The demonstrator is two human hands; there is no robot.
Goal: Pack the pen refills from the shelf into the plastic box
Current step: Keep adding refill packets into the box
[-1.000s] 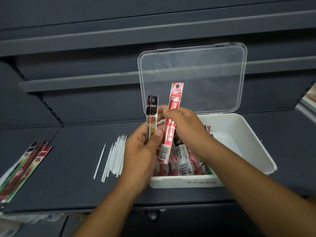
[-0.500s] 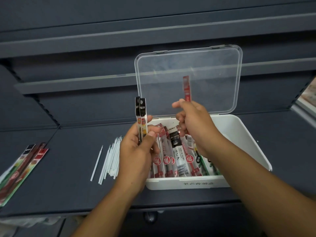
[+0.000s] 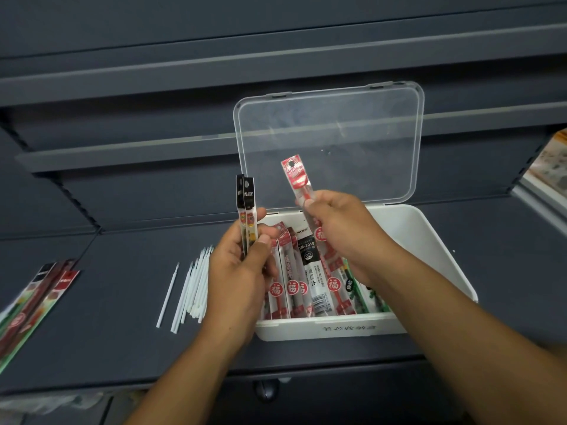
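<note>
A white plastic box (image 3: 429, 240) stands on the dark shelf with its clear lid (image 3: 331, 142) raised. Several packaged pen refills (image 3: 310, 277) lie side by side in its left half. My left hand (image 3: 242, 268) grips two black-topped refill packs (image 3: 247, 207) upright, just left of the box. My right hand (image 3: 340, 228) pinches a red refill pack (image 3: 296, 176) tilted over the packs in the box. Loose white refills (image 3: 193, 283) lie on the shelf left of my left hand.
More refill packs (image 3: 33, 299) lie fanned at the shelf's left edge. A grey shelf ledge (image 3: 122, 151) runs behind the box. Printed packaging (image 3: 549, 167) shows at the far right. The box's right half holds nothing that I can see.
My right hand has turned the red pack so its face shows and tilted it left over the box. My left hand stays put with the two black-topped packs.
</note>
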